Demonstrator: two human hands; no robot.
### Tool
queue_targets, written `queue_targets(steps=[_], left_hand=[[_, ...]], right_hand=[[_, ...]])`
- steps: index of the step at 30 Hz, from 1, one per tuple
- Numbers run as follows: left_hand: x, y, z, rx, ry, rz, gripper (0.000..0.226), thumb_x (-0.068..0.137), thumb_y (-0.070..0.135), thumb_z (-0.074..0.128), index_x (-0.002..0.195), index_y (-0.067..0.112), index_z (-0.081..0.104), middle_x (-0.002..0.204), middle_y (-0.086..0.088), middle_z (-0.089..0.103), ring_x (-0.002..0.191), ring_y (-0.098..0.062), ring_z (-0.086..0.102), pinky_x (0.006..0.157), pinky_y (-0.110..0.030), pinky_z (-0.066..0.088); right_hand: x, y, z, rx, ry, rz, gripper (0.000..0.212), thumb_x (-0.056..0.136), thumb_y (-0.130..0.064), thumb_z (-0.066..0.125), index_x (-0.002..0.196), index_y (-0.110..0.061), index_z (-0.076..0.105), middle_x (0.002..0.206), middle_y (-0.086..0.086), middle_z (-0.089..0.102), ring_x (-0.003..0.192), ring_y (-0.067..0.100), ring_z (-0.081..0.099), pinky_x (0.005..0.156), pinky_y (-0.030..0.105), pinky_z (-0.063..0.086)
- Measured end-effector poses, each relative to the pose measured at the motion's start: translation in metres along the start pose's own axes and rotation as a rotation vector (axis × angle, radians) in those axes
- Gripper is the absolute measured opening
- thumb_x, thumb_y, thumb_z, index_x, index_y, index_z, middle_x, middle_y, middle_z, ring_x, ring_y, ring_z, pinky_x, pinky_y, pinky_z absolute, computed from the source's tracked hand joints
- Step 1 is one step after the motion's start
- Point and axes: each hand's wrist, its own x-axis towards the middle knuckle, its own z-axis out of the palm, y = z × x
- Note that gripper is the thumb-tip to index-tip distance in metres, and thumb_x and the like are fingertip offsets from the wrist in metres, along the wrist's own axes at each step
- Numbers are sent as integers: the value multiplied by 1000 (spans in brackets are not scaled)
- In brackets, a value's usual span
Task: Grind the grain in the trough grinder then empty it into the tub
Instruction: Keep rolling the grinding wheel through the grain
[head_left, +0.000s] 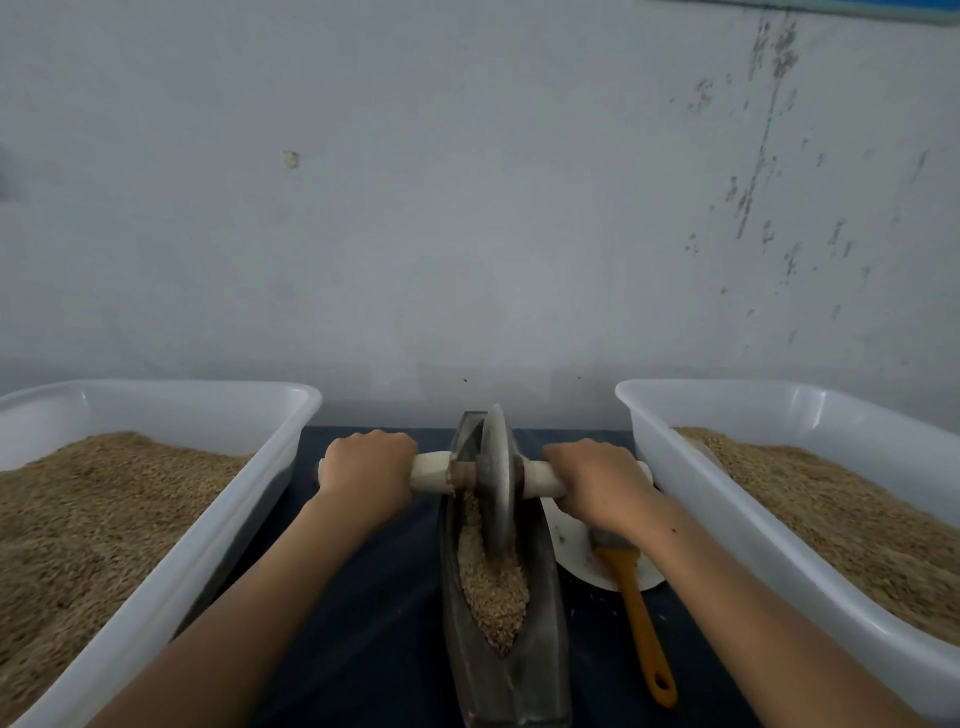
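Two tubs (156, 519) on dark table (374, 597); scuffed grey wall (467, 208) behind.

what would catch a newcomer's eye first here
Dead centre, both hands grip the handles of a grinding wheel, left hand and right hand on either side, with the wheel standing in a dark trough full of grain. Two big white tubs heaped with grain flank it, one at left and one at right. A brush with an orange handle lies beside the trough on the right, partly on a white plate.
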Motion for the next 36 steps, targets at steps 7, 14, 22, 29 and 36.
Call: queue_targets(steps=[7,14,22,29,36], left_hand=[[-2,-6,-12,-18,-429,28,26,70,34,72,92,23,63,65,8,61,62,-6,56,68,-27,43],[-2,-5,-11,-27,-353,21,25,73,34,70,93,24,59,71,10,58,65,-8,55,67,-27,40],[-2,0,5,-93,31,-36,19,85,31,57,102,24,57,94,3,61,86,-18,59,70,-30,40],[-1,-4,-10,-34,-287,21,41,77,37,68,113,21,56,96,3,61,84,-16,56,71,-29,39],[-4,-5,-15,-69,-403,47,23,72,32,71,90,23,58,66,8,54,70,-12,56,68,-27,42]], right_hand=[[-9,0,-21,87,-368,-25,40,82,-19,72,119,-18,59,108,4,65,96,20,62,75,29,47],[-8,-4,-21,59,-349,-4,36,83,-18,70,117,-15,58,105,6,63,92,21,62,69,28,44],[-3,-8,-2,-46,128,-11,15,90,-12,53,99,-22,47,102,3,63,90,23,59,69,31,33],[-6,-4,-19,-13,-237,-40,28,85,-16,65,111,-18,56,93,0,58,80,17,55,62,26,38],[-8,-3,-23,72,-372,-31,34,83,-14,68,115,-15,58,101,5,63,88,20,63,61,23,46]])
